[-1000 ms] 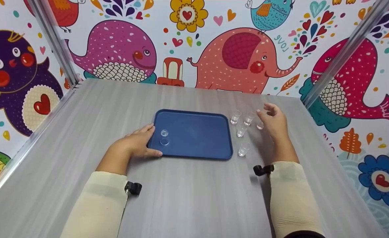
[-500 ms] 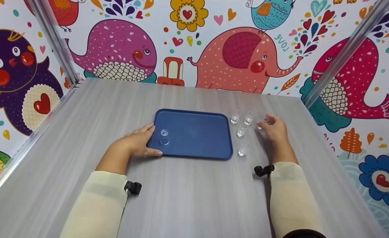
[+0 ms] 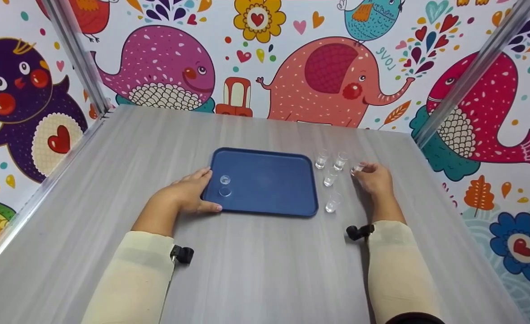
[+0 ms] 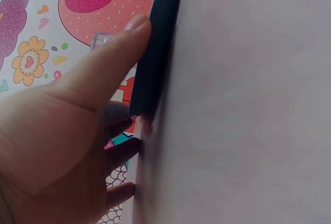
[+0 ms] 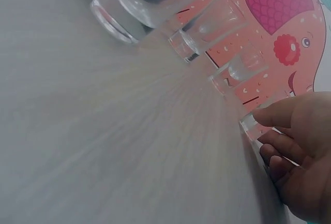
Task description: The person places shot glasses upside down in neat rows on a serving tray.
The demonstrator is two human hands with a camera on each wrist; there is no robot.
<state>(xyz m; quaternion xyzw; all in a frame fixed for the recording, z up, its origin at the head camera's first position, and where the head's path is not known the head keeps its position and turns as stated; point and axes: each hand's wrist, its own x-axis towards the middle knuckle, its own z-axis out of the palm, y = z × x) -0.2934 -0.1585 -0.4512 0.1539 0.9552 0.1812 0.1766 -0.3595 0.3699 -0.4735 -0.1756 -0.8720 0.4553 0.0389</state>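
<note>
My left hand (image 3: 188, 193) rests at the near left corner of the blue tray (image 3: 269, 184), thumb along the front edge and fingers on the left rim. The left wrist view shows the thumb (image 4: 111, 63) against the tray's dark side (image 4: 158, 48). Clear glass rings (image 3: 225, 192) show at the tray's left; whether one shot glass or two cannot be told. My right hand (image 3: 375, 180) pinches a small clear shot glass (image 3: 357, 168) between thumb and fingers. In the right wrist view this shot glass (image 5: 252, 127) appears upright at the table surface.
Several clear shot glasses stand right of the tray: a far left glass (image 3: 321, 159), a far right glass (image 3: 340, 162), a middle glass (image 3: 330, 178) and a near glass (image 3: 332, 204). The grey table (image 3: 269, 270) meets a patterned wall (image 3: 247, 63).
My right hand has come down and its thumb and fingers have closed on the rightmost shot glass. The left hand and tray have stayed in place.
</note>
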